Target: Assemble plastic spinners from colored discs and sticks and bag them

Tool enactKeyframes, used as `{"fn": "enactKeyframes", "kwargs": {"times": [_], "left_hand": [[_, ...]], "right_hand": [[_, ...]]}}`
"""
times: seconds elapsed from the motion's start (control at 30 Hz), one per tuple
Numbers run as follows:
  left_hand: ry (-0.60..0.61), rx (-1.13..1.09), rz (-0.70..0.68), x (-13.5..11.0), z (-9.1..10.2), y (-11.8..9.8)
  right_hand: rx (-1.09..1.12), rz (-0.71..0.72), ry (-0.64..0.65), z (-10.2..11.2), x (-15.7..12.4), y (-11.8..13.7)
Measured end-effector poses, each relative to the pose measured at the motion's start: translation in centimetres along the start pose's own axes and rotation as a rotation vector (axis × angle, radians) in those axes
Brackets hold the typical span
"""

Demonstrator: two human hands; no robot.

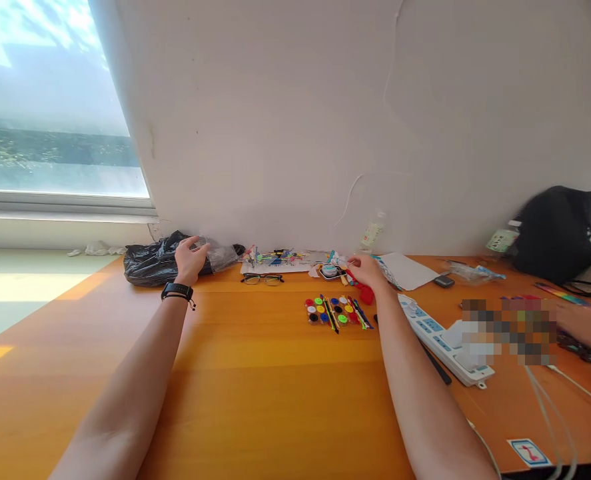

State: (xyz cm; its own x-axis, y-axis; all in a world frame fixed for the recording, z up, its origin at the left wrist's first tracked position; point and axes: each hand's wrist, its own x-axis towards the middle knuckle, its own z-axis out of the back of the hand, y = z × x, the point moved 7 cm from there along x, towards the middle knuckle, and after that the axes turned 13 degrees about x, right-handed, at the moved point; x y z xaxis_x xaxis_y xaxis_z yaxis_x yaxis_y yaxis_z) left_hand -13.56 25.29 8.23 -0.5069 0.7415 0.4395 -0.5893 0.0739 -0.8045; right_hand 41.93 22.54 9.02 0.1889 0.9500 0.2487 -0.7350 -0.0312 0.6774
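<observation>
The left hand (pixel 190 259) curls a loose grip on the crumpled clear plastic bag (pixel 221 255) at the table's (pixel 255 373) far edge. I cannot tell the right hand's (pixel 368 270) grip. Its forearm could scatter the small colourful plastic pieces (pixel 338 312) just beside it.

My left hand (pixel 190 259) touches a crinkled, glossy black plastic bag (pixel 148 265). Tabletop (pixel 255 373) under my arms: smooth wood, slight sheen. Power strip (pixel 442 340): white plastic.
</observation>
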Motion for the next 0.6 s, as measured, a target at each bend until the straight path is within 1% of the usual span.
{"fn": "enactKeyframes", "kwargs": {"times": [0.13,0.23,0.3,0.4,0.5,0.53,0.6], "left_hand": [[-0.003,-0.049,-0.098,-0.3,-0.4,-1.4],[-0.056,-0.033,-0.103,-0.7,-0.7,-1.9],[-0.094,-0.009,-0.084,-0.9,-0.5,-1.9],[-0.164,0.021,-0.050,-0.9,1.0,-2.0],[-0.266,0.042,-0.045,-0.8,3.4,-2.7],[-0.306,0.038,-0.069,-0.7,4.3,-3.2],[-0.329,0.006,-0.133,-0.8,5.5,-4.5]], "right_hand": [[0.013,0.015,0.018,-0.4,0.0,0.1],[0.014,0.032,0.028,-0.6,0.0,0.3],[0.014,0.046,0.036,-0.7,0.0,0.5],[0.023,0.065,0.045,-0.7,0.0,0.9],[0.043,0.093,0.049,-0.6,0.1,1.3],[0.052,0.108,0.052,-0.7,0.1,1.6],[0.075,0.145,0.067,-0.9,0.0,2.3]]}}
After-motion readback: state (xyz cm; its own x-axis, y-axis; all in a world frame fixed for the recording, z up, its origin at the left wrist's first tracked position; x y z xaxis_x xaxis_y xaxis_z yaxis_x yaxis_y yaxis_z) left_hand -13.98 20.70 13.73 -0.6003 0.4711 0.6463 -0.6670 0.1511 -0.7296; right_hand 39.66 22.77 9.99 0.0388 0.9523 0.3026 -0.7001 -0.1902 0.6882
